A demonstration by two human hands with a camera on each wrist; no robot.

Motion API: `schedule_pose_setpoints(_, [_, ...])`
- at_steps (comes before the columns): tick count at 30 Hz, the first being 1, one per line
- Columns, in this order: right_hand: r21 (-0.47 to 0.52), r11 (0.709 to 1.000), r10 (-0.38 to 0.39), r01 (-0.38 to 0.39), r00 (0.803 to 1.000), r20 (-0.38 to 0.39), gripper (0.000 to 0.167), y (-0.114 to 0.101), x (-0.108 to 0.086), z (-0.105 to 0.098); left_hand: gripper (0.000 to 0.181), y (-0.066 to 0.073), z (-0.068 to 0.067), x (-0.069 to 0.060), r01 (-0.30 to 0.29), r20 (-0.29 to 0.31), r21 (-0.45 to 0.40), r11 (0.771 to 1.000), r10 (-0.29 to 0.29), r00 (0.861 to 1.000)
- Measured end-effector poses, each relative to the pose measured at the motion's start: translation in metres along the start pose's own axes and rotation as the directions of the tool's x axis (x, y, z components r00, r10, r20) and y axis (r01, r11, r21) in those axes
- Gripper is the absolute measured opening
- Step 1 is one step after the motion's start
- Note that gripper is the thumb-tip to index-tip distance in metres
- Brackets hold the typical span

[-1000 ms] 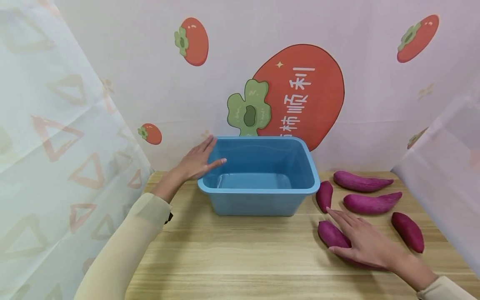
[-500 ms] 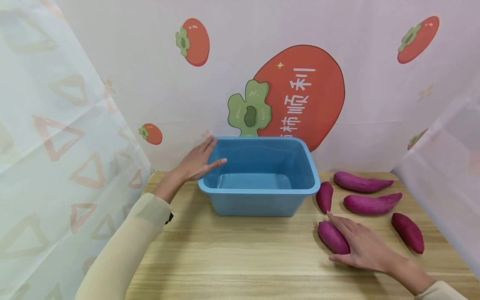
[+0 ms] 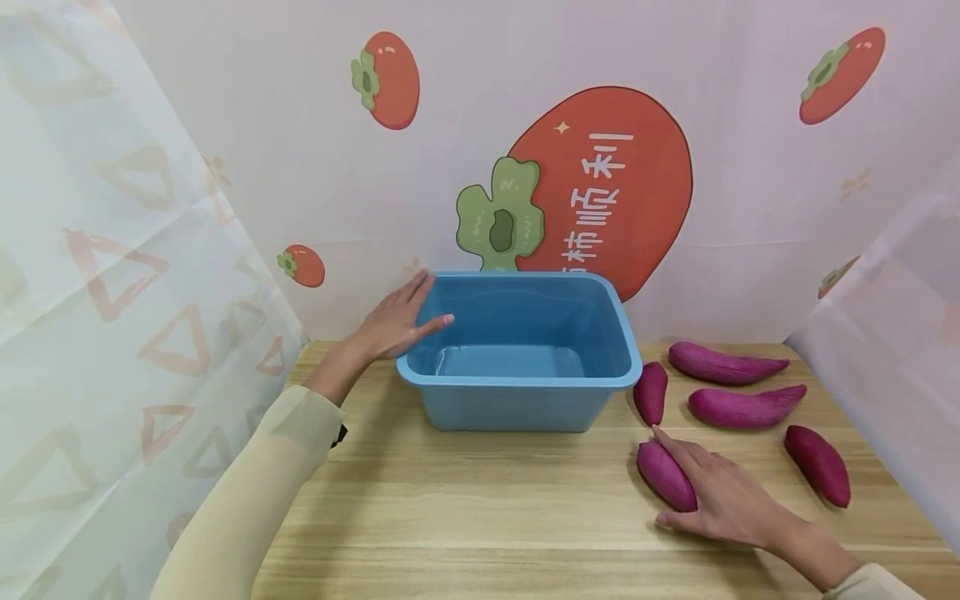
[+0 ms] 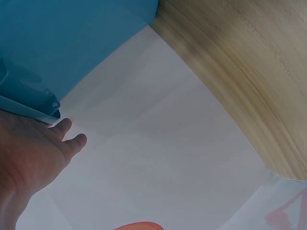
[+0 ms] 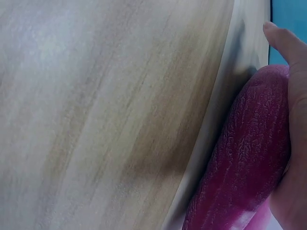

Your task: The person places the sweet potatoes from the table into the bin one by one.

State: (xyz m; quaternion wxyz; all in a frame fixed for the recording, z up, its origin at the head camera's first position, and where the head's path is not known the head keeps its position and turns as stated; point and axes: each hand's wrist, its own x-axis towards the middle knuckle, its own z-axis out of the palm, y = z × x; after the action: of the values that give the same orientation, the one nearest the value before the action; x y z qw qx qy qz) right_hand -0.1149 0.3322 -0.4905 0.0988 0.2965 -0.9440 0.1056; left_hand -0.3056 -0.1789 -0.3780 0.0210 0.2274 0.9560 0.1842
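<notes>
A light blue plastic basin (image 3: 517, 406) sits on the wooden table. In the head view my left hand (image 3: 393, 327) rests on its left rim, fingers straight toward the far corner and thumb over the inner side. The left wrist view shows that hand (image 4: 33, 153) beside the basin's wall (image 4: 72, 38), two fingertips free of it. At the right, my right hand (image 3: 731, 500) holds a purple sweet potato (image 3: 666, 477), which still lies on the table. The right wrist view has this sweet potato (image 5: 244, 148) against the palm; the fingers' far side is hidden.
Several more purple sweet potatoes lie right of the basin: a small one (image 3: 650, 393) close to its corner, two long ones (image 3: 723, 363) behind, and a dark one (image 3: 817, 465) at the far right. Patterned cloth (image 3: 360, 192) encloses the table (image 3: 450, 517) at the back and sides.
My right hand has closed in on the sweet potato and shifted slightly toward me; the sweet potato has turned a little beneath it. The left hand and basin stay put.
</notes>
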Motion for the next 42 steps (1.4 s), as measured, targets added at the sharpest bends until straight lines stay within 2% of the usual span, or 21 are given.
schedule_pose_setpoints(9, [0.016,1.0,0.018,-0.018,1.0,0.019,0.104,-0.001,0.0,0.002,0.096,0.0,0.0,0.0,-0.007,-0.002,-0.007,1.0,0.007,1.0])
schedule_pose_setpoints(20, [0.119,0.988,0.078,-0.093,0.989,0.122,0.099,0.001,0.004,0.0,0.1,-0.002,0.0,-0.001,-0.003,-0.006,-0.012,1.0,0.003,1.0])
schedule_pose_setpoints(28, [0.185,0.981,0.048,-0.058,0.997,0.058,0.098,0.0,0.009,-0.009,0.098,-0.001,0.0,-0.001,-0.001,-0.003,-0.018,1.0,0.001,1.0])
schedule_pose_setpoints(35, [0.223,0.97,0.077,-0.096,0.993,0.09,0.096,0.002,0.013,-0.014,0.095,0.001,0.0,0.0,0.006,0.0,-0.012,1.0,-0.006,1.0])
schedule_pose_setpoints(42, [0.248,0.967,0.051,-0.059,0.998,0.042,0.098,0.005,0.017,-0.015,0.096,0.002,0.0,-0.002,0.006,-0.001,-0.022,1.0,-0.006,1.0])
